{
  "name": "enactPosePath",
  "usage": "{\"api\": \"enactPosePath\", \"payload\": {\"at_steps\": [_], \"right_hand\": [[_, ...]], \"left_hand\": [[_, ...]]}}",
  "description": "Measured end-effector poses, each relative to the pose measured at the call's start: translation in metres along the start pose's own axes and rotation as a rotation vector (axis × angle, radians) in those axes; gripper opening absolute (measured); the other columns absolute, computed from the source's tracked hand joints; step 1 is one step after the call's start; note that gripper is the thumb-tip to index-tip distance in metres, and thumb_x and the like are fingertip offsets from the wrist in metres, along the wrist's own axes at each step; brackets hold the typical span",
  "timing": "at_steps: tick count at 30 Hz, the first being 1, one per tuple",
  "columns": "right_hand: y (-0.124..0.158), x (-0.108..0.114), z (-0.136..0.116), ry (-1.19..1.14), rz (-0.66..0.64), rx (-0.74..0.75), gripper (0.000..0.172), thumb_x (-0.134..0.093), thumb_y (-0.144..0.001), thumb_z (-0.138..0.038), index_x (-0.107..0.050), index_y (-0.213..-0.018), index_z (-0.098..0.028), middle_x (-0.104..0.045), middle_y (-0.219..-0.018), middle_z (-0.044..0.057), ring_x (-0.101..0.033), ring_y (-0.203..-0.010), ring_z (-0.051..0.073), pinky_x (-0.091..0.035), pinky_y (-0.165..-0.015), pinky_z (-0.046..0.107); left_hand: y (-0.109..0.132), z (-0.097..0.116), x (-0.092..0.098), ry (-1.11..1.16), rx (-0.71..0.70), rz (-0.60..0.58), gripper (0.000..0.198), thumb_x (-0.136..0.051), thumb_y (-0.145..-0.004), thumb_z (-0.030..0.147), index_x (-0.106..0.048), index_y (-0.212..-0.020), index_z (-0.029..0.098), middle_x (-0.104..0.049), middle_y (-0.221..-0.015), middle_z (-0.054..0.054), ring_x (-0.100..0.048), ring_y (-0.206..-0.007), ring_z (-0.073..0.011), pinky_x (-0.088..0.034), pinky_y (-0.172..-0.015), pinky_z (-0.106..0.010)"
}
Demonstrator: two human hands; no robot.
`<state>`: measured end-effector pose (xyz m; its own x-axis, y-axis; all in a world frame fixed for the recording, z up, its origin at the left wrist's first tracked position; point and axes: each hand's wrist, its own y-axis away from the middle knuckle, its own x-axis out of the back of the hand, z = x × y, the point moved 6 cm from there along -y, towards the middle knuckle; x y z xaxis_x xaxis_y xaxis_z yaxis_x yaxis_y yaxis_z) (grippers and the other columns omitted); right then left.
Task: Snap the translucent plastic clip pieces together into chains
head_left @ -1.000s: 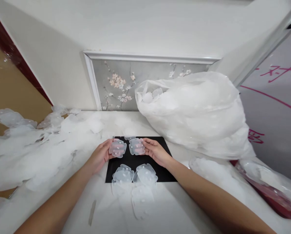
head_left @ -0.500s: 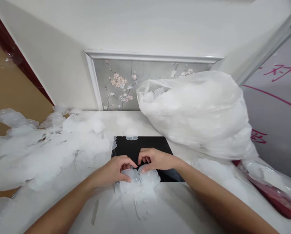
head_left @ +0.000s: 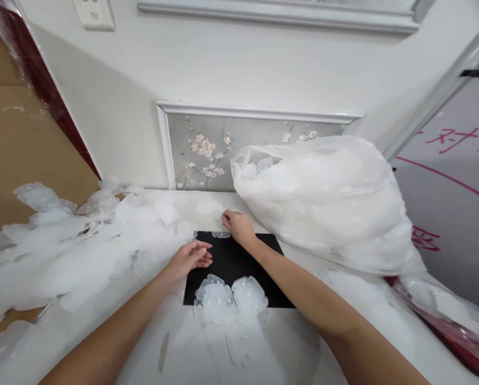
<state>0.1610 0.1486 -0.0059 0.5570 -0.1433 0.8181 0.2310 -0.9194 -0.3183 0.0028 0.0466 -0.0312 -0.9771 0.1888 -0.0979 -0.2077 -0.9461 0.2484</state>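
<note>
My left hand (head_left: 192,255) hovers over the left part of a black mat (head_left: 239,262), fingers loosely bent and apart, holding nothing visible. Beyond the mat's far edge, my right hand (head_left: 238,224) has its thumb and fingers pinched together. Whatever may be in that pinch is too small or hidden to make out. Beside it lies a translucent, scallop-edged plastic piece (head_left: 221,234) overlapping the mat's far edge. Two groups of similar frosted pieces with small dots, the left pieces (head_left: 217,302) and right pieces (head_left: 249,295), lie on the near edge, apart from both hands.
A large heap of frosted pieces (head_left: 83,251) covers the table's left side. To the back right sits a bulging clear plastic bag (head_left: 323,203) full of pieces. A white wall (head_left: 263,69) rises behind; a whiteboard (head_left: 456,214) with red writing stands right.
Both hands have left the pieces at the mat's near edge. My right hand moved away to the far edge and my left hand drew back slightly, up and left. The view tilted upward.
</note>
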Motion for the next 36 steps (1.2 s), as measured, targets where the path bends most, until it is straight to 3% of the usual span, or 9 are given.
{"api": "enactPosePath", "payload": {"at_steps": [3, 6, 8, 12, 15, 21, 26, 31, 36], "right_hand": [[0.022, 0.010, -0.012, -0.152, 0.075, 0.069, 0.022, -0.042, -0.096, -0.027, -0.064, -0.099, -0.021, -0.070, -0.089, 0.009, -0.063, -0.079, 0.022, -0.045, -0.078, 0.035], [0.059, 0.008, -0.044, -0.408, -0.115, 0.387, 0.012, -0.056, -0.091, -0.033, -0.066, -0.092, -0.026, -0.071, -0.096, 0.008, -0.062, -0.095, 0.025, -0.043, -0.090, 0.041], [0.079, 0.010, -0.052, -0.529, -0.171, 0.431, 0.010, -0.058, -0.089, -0.033, -0.066, -0.091, -0.027, -0.069, -0.109, 0.008, -0.059, -0.108, 0.026, -0.041, -0.097, 0.044], [0.085, 0.015, -0.022, -0.763, 0.024, 0.028, 0.023, -0.062, -0.083, -0.033, -0.058, -0.104, -0.025, -0.063, -0.119, 0.010, -0.059, -0.106, 0.023, -0.049, -0.085, 0.039], [0.083, -0.001, -0.007, -0.972, -0.137, -0.162, 0.037, -0.071, -0.073, -0.037, -0.056, -0.103, -0.023, -0.069, -0.090, 0.004, -0.062, -0.075, 0.018, -0.050, -0.068, 0.033], [0.073, 0.000, 0.016, -1.067, -0.064, -0.274, 0.021, -0.073, -0.068, -0.034, -0.057, -0.071, -0.021, -0.060, -0.062, -0.003, -0.055, -0.058, 0.012, -0.047, -0.062, 0.028], [0.070, -0.006, 0.035, -1.355, -0.147, -0.463, 0.033, -0.077, -0.062, -0.035, -0.049, -0.075, -0.023, -0.062, -0.064, -0.005, -0.064, -0.060, 0.015, -0.050, -0.065, 0.030], [0.069, -0.014, 0.040, -1.465, -0.225, -0.464, 0.032, -0.077, -0.063, -0.033, -0.054, -0.084, -0.024, -0.066, -0.068, -0.004, -0.068, -0.062, 0.017, -0.051, -0.065, 0.032], [0.068, -0.015, 0.039, -1.492, -0.241, -0.449, 0.031, -0.076, -0.065, -0.032, -0.057, -0.088, -0.024, -0.068, -0.072, -0.002, -0.070, -0.066, 0.018, -0.051, -0.065, 0.031]], "left_hand": [[0.005, 0.005, -0.002, 0.298, 0.045, 0.047, 0.031, -0.063, -0.088, 0.037, -0.061, -0.111, 0.017, -0.069, -0.101, -0.011, -0.067, -0.099, -0.0227, -0.049, -0.095, -0.039], [0.007, 0.006, -0.012, 0.527, 0.114, -0.056, 0.036, -0.050, -0.094, 0.046, -0.059, -0.111, 0.016, -0.070, -0.103, -0.012, -0.068, -0.098, -0.0242, -0.050, -0.096, -0.044], [0.006, 0.006, -0.015, 0.570, 0.120, -0.118, 0.032, -0.049, -0.095, 0.041, -0.062, -0.107, 0.015, -0.071, -0.099, -0.010, -0.068, -0.092, -0.0221, -0.051, -0.095, -0.042], [0.005, 0.002, -0.014, 0.531, 0.107, -0.120, 0.028, -0.048, -0.096, 0.033, -0.064, -0.113, 0.016, -0.071, -0.107, -0.010, -0.068, -0.093, -0.0231, -0.055, -0.087, -0.042], [0.005, 0.000, -0.016, 0.442, 0.083, -0.138, 0.030, -0.053, -0.094, 0.030, -0.063, -0.118, 0.017, -0.070, -0.112, -0.011, -0.067, -0.096, -0.0236, -0.056, -0.081, -0.038], [0.005, 0.002, -0.011, 0.287, 0.049, -0.038, 0.049, -0.063, -0.087, 0.024, -0.053, -0.135, 0.025, -0.072, -0.103, -0.006, -0.067, -0.089, -0.0189, -0.053, -0.080, -0.030], [0.003, 0.010, -0.004, 0.225, 0.017, -0.051, 0.031, -0.062, -0.081, 0.021, -0.068, -0.110, 0.015, -0.073, -0.102, -0.011, -0.067, -0.094, -0.0228, -0.051, -0.083, -0.032], [0.002, 0.021, 0.003, -0.071, -0.110, -0.048, 0.052, -0.067, -0.066, 0.008, -0.066, -0.116, 0.021, -0.069, -0.114, -0.007, -0.064, -0.101, -0.0231, -0.047, -0.089, -0.031], [0.002, 0.028, 0.015, -0.352, -0.266, 0.183, 0.017, -0.073, -0.074, 0.033, -0.073, -0.083, 0.019, -0.069, -0.106, -0.006, -0.061, -0.103, -0.0268, -0.047, -0.091, -0.032]]}}
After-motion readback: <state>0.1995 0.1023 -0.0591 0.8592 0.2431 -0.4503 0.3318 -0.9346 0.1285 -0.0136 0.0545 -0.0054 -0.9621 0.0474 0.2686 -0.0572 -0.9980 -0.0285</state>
